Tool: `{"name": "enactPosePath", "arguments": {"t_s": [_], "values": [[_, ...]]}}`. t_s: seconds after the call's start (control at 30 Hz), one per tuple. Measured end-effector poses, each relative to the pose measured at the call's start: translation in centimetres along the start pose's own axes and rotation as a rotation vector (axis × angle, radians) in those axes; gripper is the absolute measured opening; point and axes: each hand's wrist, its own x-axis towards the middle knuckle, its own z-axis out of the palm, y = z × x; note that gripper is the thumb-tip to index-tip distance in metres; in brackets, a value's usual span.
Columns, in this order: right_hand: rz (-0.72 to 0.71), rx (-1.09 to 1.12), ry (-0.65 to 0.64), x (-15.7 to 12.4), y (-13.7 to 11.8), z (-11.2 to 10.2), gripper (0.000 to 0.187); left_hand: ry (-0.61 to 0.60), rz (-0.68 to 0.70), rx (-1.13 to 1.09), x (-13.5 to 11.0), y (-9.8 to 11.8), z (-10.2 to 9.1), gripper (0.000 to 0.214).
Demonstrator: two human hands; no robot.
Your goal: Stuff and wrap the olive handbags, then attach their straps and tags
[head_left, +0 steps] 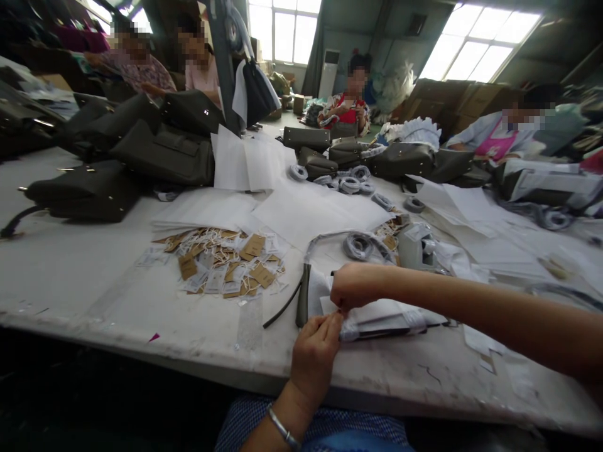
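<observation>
My left hand [315, 355] and my right hand [354, 285] meet at the near edge of the white table [70, 263]. Both pinch the left end of a strap wrapped in white paper [386, 320], which lies flat and runs off to the right. My left hand has a silver bangle on its wrist. An olive-grey bag strap [303, 295] lies just left of my hands, curving up toward a coiled roll of wrapped strap [358, 245]. A heap of brown and white hang tags [221, 263] lies further left.
Dark olive handbags [160, 150] are piled at the far left, more bags [400, 160] at the far middle. White paper sheets [311, 210] and rolled straps [351, 182] cover the centre. Several people sit round the far side of the table. Paper scraps litter the right.
</observation>
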Motion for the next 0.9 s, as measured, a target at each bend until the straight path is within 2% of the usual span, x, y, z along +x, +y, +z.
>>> {"name": "enactPosePath", "arguments": {"t_s": [0.1, 0.37, 0.5, 0.7, 0.9], "values": [[-0.008, -0.087, -0.021, 0.3, -0.6, -0.7, 0.009, 0.033, 0.042, 0.032, -0.1, 0.1, 0.1, 0.044], [-0.057, -0.076, -0.059, 1.6, -0.2, -1.7, 0.016, 0.067, 0.065, 0.085, -0.3, 0.1, 0.4, 0.034], [-0.04, -0.092, -0.038, 2.1, 0.5, -1.9, 0.024, 0.082, 0.067, 0.071, -0.5, 0.1, 0.7, 0.034], [-0.019, -0.078, 0.008, 2.2, 1.2, -2.0, 0.023, 0.076, 0.1, 0.064, -0.5, -0.1, 0.7, 0.033], [-0.007, -0.01, 0.093, 2.8, 2.6, -1.5, 0.026, 0.088, 0.076, 0.043, -0.2, -0.1, 0.7, 0.032]]}}
